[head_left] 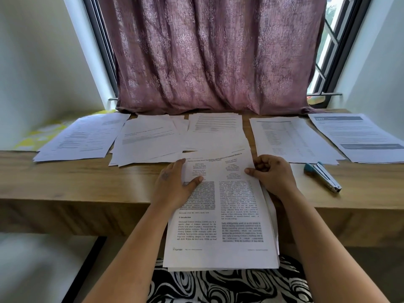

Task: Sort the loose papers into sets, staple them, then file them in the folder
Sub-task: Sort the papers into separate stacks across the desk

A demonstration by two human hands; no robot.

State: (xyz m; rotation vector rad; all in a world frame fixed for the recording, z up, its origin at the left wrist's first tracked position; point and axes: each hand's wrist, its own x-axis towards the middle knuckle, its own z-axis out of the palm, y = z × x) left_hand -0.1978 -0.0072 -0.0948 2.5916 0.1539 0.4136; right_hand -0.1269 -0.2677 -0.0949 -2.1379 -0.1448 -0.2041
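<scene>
Both grips hold a thin set of white printed papers (220, 215) over the wooden table's (65, 178) front edge, left hand (175, 184) with thumb on top, right hand (271, 173) pinching its right margin.

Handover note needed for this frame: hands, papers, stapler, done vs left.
Left hand: fingers flat under the left edge, thumb on top, gripping the white printed paper set hanging over the wooden desk edge onto the lap.
Right hand: pinching that set's right edge.
Five sorted white paper piles lie in a row along the desk's back.
Blue and silver stapler lies untouched, right of the hands.
No folder in view.
Left: staple every set, then file.
</scene>
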